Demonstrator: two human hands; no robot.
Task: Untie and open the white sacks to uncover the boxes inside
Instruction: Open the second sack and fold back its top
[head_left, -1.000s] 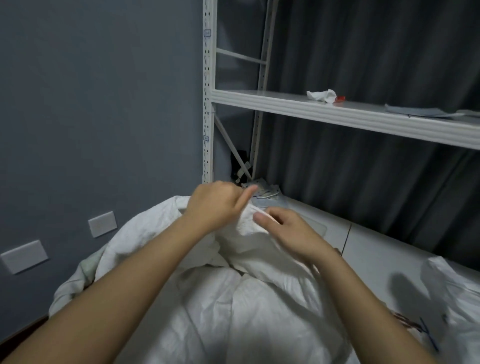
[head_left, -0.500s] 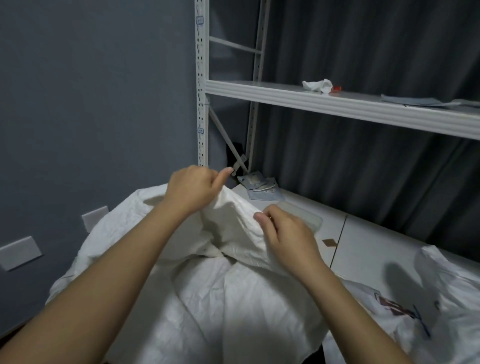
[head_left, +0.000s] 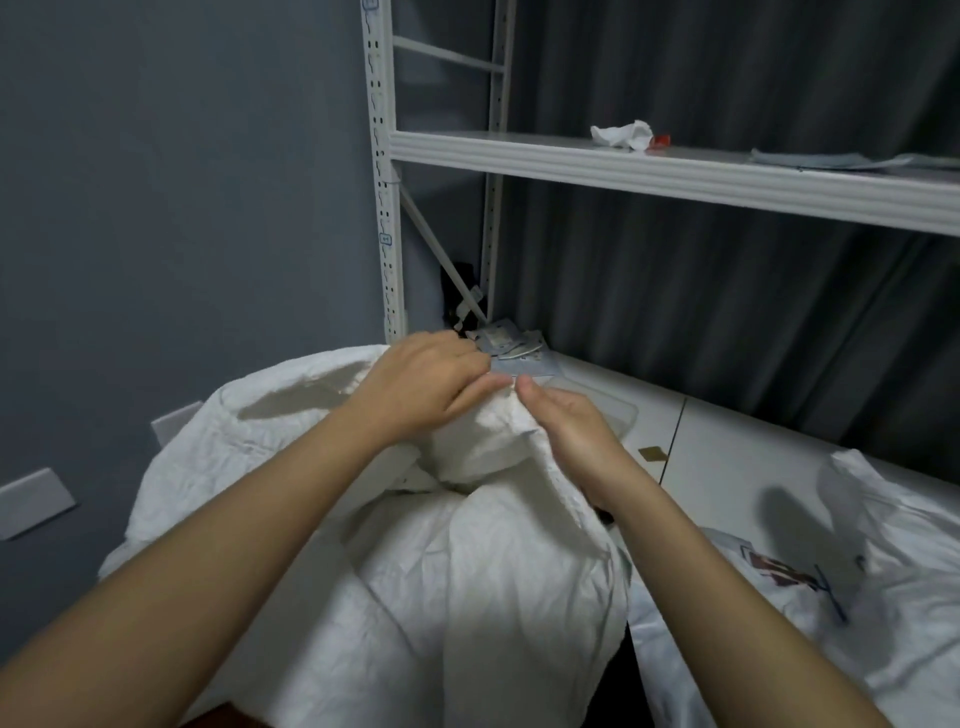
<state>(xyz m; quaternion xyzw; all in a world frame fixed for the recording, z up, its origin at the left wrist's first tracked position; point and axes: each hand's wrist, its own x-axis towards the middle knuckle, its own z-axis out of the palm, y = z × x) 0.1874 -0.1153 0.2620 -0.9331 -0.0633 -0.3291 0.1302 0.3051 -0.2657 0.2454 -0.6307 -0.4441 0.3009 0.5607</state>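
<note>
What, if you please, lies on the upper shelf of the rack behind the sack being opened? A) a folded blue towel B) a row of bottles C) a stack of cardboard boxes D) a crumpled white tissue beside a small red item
D: a crumpled white tissue lies on the upper shelf, with a small red item right beside it; no boxes, bottles or towel show there.

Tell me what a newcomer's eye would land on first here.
First the two bare forearms meeting at centre, the left hand and right hand pinching the bunched top of the big white sack. Next, the white shelf above, with a crumpled white wad lying on it.
</note>
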